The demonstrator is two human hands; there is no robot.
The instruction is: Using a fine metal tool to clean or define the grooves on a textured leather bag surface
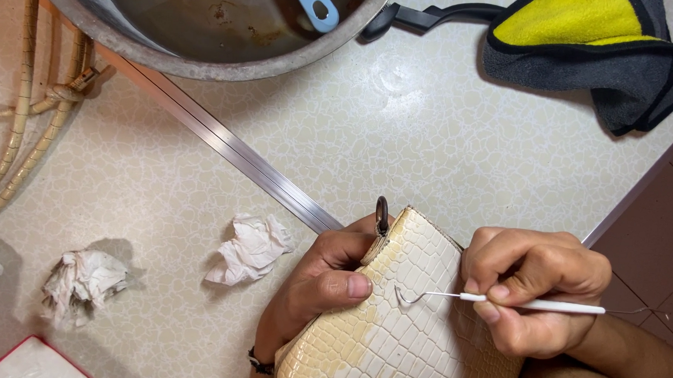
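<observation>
Left hand (319, 285) clamps the cream bag (406, 325) at lower centre, thumb pressed on its scaled face, while the right hand (533, 290) pinches a hooked pick (493, 300), tip touching the leather. Scraping looks underway (crumpled tissues (251, 248) lie left); next calls for short, light strokes.

- A home floor used as a makeshift repair spot — cracked-pattern vinyl flooring (402, 131) with a metal threshold strip (230, 147).
- Beyond the hands: a worn metal basin (205, 41), a yellow-grey cloth (587, 41).
- Left of the grip: crumpled tissues (253, 248), hoses (26, 115).
- Right of it: brown tiles (660, 240).
</observation>
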